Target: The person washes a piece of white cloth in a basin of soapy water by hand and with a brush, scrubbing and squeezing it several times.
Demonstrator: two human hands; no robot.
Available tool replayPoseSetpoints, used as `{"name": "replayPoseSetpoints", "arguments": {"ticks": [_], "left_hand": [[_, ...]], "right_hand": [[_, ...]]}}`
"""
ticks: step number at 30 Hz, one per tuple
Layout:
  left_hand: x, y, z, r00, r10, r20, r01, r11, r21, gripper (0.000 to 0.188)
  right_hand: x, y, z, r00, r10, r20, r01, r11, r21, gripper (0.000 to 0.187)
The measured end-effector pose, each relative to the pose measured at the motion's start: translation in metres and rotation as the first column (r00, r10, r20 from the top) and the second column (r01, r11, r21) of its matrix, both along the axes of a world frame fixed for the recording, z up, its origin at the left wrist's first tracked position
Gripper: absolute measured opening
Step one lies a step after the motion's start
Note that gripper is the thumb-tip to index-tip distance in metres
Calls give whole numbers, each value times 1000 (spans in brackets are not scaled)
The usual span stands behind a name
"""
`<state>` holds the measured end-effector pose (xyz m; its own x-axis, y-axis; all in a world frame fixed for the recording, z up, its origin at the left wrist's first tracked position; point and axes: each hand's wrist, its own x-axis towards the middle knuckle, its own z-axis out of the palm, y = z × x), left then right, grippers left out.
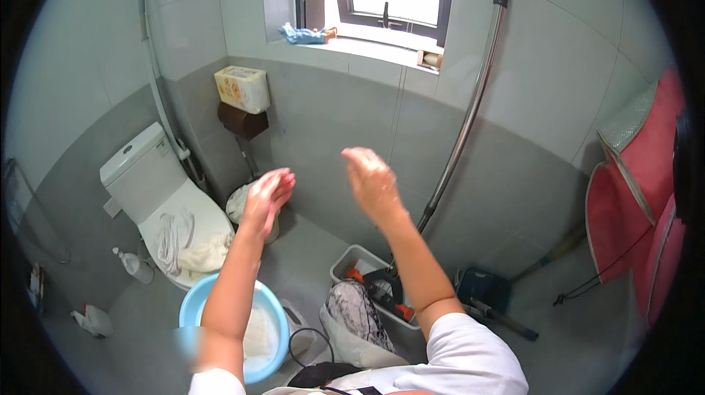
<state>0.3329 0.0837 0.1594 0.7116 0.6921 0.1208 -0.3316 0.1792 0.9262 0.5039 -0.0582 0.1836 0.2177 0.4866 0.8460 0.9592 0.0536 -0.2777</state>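
Note:
Both my hands are raised in front of me with a wide gap between them. My left hand [269,198] has its fingers stretched out and holds nothing; the palm is turned toward the right. Opposite it, my right hand [371,183] shows its back and looks wet, its fingers extended with nothing visible in them. Below my left forearm stands a light blue basin [281,332] with whitish, cloudy water and pale cloth [258,336] in it. The forearm hides part of the basin's left side.
Grey and white cloths [176,237] lie on the closed toilet [150,200] at left. A mop with a metal pole [470,112] stands in a grey bucket [356,254]. A dustpan [485,288] and pink bags [631,204] are at right, a white bottle [134,266] at left.

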Motion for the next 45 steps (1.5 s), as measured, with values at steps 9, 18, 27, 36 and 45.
{"name": "replayPoseSetpoints", "arguments": {"ticks": [9,18,27,36,45], "left_hand": [[155,-3,97,988,-145,52,134,976,170,25],[180,-8,81,955,-285,82,277,956,94,26],[185,2,62,945,-308,106,311,950,-7,27],[168,5,54,915,-365,170,395,897,-201,29],[162,-22,56,855,-458,243,516,799,-308,35]], "right_hand": [[122,26,93,749,-645,148,654,756,-16,32],[130,24,118,714,-688,-127,675,725,-136,38],[161,52,133,728,-685,-34,644,701,-306,24],[136,40,124,874,-472,-115,484,824,294,20],[122,-4,118,876,-424,-230,482,775,407,10]]}}
